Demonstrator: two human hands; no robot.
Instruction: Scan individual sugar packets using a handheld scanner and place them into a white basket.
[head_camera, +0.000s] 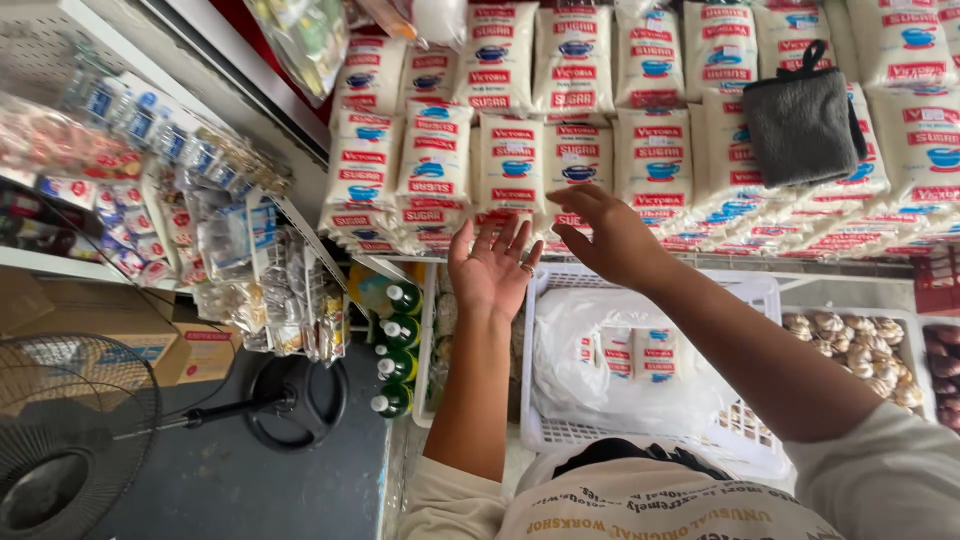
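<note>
I cannot tell whether my right hand (610, 235) touches the stacked sugar bags (575, 150), because its fingertips blur against them. My left hand (492, 265) covers the bottom of the bags behind it. The floor fan (70, 430) is cut off by the left and lower edges. My right arm hides part of the white crate (560, 430) and the plastic bag (600, 370) inside it. The small packets (215, 235) hanging at left are too blurred to identify.
</note>
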